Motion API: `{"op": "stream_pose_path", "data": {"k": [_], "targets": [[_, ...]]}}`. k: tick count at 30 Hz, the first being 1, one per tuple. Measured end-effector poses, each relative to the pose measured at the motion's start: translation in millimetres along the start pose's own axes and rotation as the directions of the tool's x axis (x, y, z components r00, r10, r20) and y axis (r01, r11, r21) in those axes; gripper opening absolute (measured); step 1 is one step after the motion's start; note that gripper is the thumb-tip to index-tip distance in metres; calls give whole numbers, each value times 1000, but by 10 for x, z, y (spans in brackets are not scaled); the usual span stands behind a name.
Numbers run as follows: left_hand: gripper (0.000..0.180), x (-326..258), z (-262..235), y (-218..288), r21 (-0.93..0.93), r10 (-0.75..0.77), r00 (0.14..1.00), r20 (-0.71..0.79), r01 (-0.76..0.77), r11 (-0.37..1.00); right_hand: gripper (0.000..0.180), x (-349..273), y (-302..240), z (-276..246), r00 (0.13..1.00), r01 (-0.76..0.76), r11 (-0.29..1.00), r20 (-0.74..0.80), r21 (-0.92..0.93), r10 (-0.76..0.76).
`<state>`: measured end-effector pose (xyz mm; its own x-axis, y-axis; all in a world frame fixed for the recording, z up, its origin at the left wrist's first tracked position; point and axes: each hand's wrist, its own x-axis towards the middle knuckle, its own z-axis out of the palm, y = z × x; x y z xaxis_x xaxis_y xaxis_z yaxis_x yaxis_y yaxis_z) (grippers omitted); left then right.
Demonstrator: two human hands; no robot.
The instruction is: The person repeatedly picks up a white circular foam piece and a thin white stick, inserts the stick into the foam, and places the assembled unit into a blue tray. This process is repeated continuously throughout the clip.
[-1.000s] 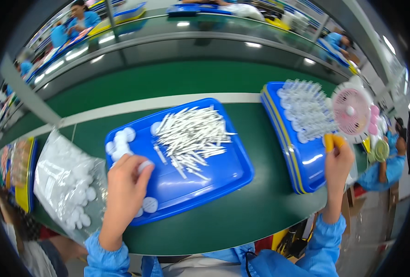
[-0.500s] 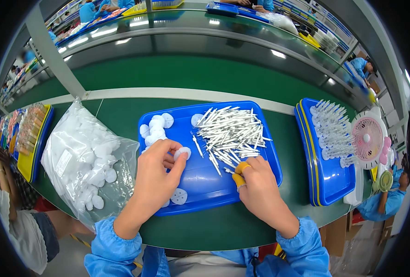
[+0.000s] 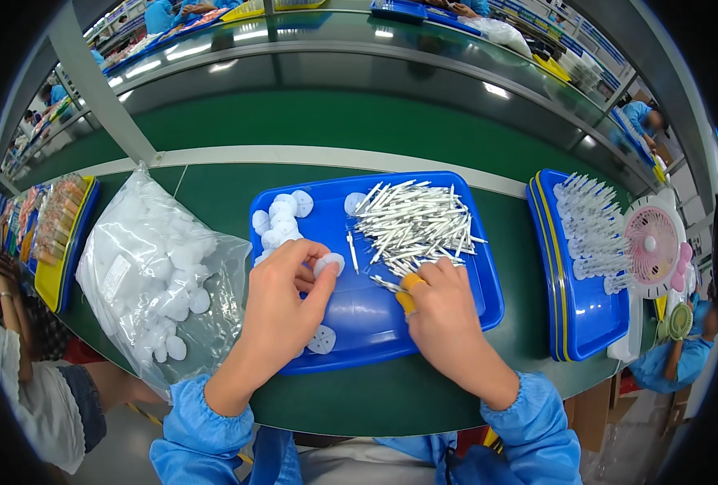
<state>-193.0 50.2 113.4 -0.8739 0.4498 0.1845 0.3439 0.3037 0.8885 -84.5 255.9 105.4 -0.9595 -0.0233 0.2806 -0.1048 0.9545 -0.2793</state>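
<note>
My left hand (image 3: 290, 295) is closed over the left part of a blue tray (image 3: 359, 323), pinching a white round disc (image 3: 330, 263) between thumb and fingers. Yellow covers wrap fingertips of my right hand (image 3: 444, 303). Its fingers are pressed together at the near edge of a heap of thin white sticks (image 3: 415, 222), and a thin white stick (image 3: 386, 283) pokes out from them. Beyond my left hand, more white discs (image 3: 282, 218) are gathered in the tray's far left corner. Another disc (image 3: 322, 339) lies near the tray's front rim.
Left of the tray rests a clear plastic bag (image 3: 165, 275) of white discs. At right, stacked blue and yellow trays (image 3: 589, 323) hold upright white stick pieces (image 3: 589, 230), beside a pink and white fan (image 3: 650, 242). Other people sit nearby at both sides.
My right hand has moved a little leftward, away from the heap's right side, and more of the stick shows at its fingertips. The left hand still pinches the disc. The whole view has shifted slightly.
</note>
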Motion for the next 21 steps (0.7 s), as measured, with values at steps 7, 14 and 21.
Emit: {"op": "stream_pose_path", "data": {"k": [7,14,21], "targets": [[18,-105,92,93,-254,-181,952,246,244,936,33,-247,139,-453,999,-35,945,13,326,33],[17,-202,218,152,-431,-94,940,327,237,871,47,-188,-79,-437,998,43,840,21,541,-64],[18,-212,235,161,-316,-35,968,248,115,942,41,-243,-30,-358,998,6,846,49,533,-39]]}}
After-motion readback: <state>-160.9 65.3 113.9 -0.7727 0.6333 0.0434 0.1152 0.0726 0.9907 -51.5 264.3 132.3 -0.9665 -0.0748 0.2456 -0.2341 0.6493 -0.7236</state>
